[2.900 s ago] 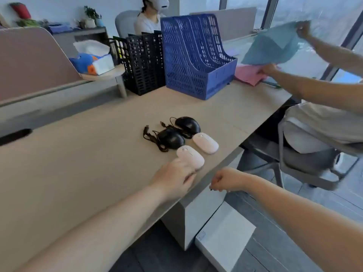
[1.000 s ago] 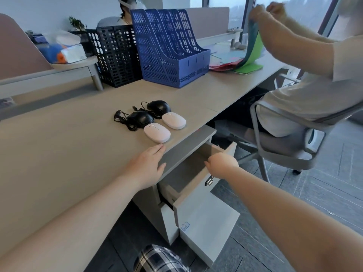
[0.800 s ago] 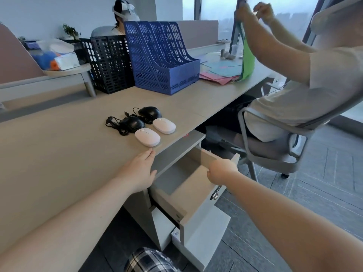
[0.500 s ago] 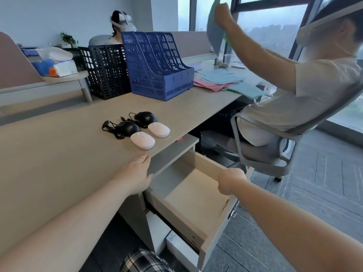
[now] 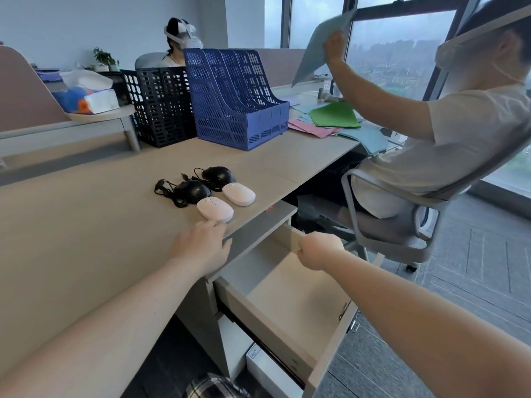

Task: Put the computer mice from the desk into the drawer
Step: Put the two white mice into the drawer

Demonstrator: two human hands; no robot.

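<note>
Four mice lie near the desk's front edge: a near white mouse (image 5: 215,208), a far white mouse (image 5: 239,193), and behind them two black wired mice (image 5: 192,190) (image 5: 218,174) with tangled cables. My left hand (image 5: 201,248) lies flat and open on the desk edge, fingertips at the near white mouse's rim. Below the desk the drawer (image 5: 267,331) stands pulled far out, and its inside looks bare. My right hand (image 5: 319,251) is a closed fist over the drawer's back part, holding nothing that I can see.
A blue file rack (image 5: 238,101) and a black mesh rack (image 5: 161,104) stand at the back of the desk. A person in a swivel chair (image 5: 388,234) sits close on the right, sorting coloured folders (image 5: 330,122). A white box (image 5: 270,366) sits under the drawer.
The drawer went from closed to pulled far out. My right hand let go of its front and rose over the drawer. My left hand slid forward to the near white mouse.
</note>
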